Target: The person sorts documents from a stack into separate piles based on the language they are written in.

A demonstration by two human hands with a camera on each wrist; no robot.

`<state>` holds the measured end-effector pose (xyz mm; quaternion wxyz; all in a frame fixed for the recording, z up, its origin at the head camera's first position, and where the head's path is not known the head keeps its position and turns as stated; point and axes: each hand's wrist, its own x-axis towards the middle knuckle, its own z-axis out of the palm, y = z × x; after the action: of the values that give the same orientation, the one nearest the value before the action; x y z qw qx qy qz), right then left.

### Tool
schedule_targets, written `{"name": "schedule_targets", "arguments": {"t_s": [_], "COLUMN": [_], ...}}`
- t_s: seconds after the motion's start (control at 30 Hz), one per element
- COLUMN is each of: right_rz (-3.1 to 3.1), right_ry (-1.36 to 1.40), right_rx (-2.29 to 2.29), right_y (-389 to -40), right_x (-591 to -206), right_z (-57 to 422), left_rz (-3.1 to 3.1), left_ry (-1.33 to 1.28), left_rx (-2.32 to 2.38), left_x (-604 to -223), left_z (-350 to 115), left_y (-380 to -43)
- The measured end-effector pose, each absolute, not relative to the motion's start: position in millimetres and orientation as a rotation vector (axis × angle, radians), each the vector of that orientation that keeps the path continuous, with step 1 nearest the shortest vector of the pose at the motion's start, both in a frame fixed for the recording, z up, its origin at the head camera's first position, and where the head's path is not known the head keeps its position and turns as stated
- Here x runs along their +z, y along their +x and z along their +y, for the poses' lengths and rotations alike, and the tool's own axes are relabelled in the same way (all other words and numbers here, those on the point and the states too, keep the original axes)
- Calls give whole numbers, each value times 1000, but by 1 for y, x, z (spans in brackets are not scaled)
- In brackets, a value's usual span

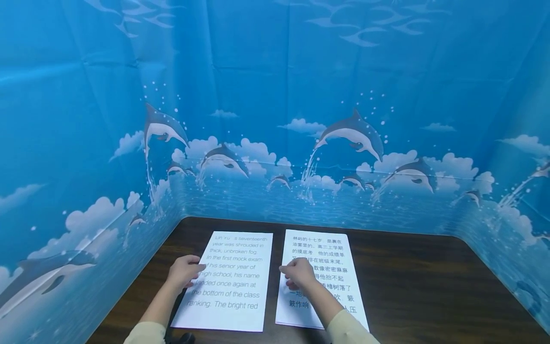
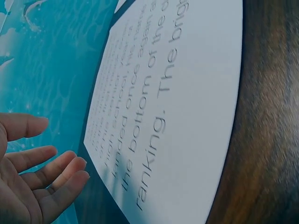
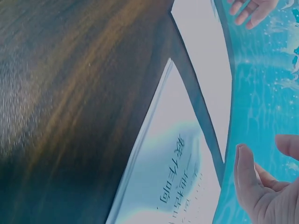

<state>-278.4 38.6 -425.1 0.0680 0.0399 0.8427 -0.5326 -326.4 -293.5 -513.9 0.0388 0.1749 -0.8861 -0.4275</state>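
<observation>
"Where do the papers lie?"

"Side by side on the dark wooden table, with a narrow strip of wood between them. The English sheet is on the person's left, the Chinese sheet on the right, both with the print facing up. The right wrist view shows more than one layer along the Chinese sheet's edge."

"And the hands?"

"The left hand is at the English sheet's left edge, fingers loosely bent and thumb apart, gripping nothing. Its shadow falls on the page."

"Touching it?"

"I can't tell. The right hand is relaxed too, fingers softly curved around nothing, over the left part of the Chinese sheet, hiding some characters."

"What else is there?"

"Pale sleeves on both arms, and a small black object cut off by the bottom edge of the head view, too little of it to identify. Around the table's back and sides hangs a blue backdrop, printed with leaping dolphins, clouds and rippling water."
</observation>
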Motion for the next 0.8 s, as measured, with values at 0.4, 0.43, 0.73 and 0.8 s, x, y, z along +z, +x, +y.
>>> {"name": "schedule_targets", "arguments": {"t_s": [0.4, 0.43, 0.73, 0.8], "right_rz": [2560, 2560, 2553, 2546], "right_ry": [180, 188, 221, 231], "right_rx": [-1649, -1652, -1686, -1697], "right_y": [-283, -283, -286, -287], "right_x": [-419, -419, -416, -416], "right_z": [55, 56, 70, 73], "left_rz": [-2732, -2727, -2735, -2725], "left_ry": [486, 486, 437, 430], "left_rx": [-1324, -1335, -1468, -1486], "left_x": [-497, -492, -437, -431], "left_z": [-267, -262, -219, -213], "left_y": [-329, -326, -293, -289]}}
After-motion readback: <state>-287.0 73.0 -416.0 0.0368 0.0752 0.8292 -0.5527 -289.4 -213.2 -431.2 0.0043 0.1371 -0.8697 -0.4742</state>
